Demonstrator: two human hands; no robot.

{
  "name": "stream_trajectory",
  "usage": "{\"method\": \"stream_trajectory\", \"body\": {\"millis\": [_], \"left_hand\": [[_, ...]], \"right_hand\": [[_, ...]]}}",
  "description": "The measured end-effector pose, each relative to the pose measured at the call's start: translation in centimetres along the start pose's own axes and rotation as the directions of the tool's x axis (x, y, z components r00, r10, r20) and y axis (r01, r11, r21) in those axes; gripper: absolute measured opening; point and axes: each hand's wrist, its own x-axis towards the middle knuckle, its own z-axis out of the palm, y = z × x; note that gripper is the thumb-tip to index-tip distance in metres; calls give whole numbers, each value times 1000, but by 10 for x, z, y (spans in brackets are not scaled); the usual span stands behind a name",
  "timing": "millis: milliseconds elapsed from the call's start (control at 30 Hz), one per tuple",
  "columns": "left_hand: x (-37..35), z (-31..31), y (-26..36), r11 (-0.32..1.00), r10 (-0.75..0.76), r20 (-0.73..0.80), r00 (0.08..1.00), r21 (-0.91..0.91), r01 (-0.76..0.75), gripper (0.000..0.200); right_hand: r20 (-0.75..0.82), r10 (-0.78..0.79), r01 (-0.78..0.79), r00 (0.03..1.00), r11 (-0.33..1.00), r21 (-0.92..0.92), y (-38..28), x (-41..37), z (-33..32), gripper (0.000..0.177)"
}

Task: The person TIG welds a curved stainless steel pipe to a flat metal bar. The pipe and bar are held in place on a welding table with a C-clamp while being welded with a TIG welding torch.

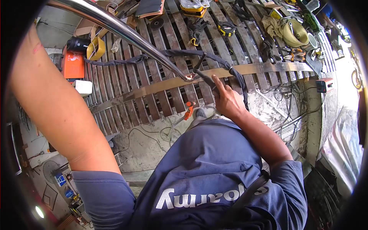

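My right hand [230, 101] is closed around the handle of a black TIG welding torch [207, 79], its index finger stretched along the side. The torch head lies right at the lower end of a shiny round metal tube [142, 42], which slants in from the upper left. Beneath that end runs a long flat metal strip [165, 85] across the slatted bench. From the torch a dark sleeved cable [226, 63] loops up and back to the left. My left arm [61, 107] reaches up past the left edge, and its hand is out of sight.
On the slatted bench [155, 103] lie a tape measure [227, 29], a glove [197, 30] and a yellowish bucket-like container [295, 33]. An orange box [73, 65] stands at left. An orange-handled tool [189, 111] sits at the near edge; cables cross the floor.
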Motion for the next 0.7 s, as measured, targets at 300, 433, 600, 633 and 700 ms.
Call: {"method": "stream_trajectory", "body": {"millis": [300,433,600,633,700], "left_hand": [[-5,-2,-4,1000,-8,5,1000,-13,8,44],[-8,-4,-5,1000,-9,7,1000,-18,9,44],[-12,-6,-6,1000,-10,8,1000,-24,11,44],[-13,-7,-6,1000,-11,8,1000,-25,11,43],[-14,-8,-7,1000,-12,9,1000,-28,12,43]], "right_hand": [[57,-11,15,998,998,-58,0,-2,-1,75],[31,-14,16,999,999,-47,0,-4,0,75],[5,-17,17,1000,999,-35,1,-5,3,75],[8,-17,17,1000,999,-39,1,-5,3,76],[14,-17,18,1000,999,-46,0,-5,2,76]]}}
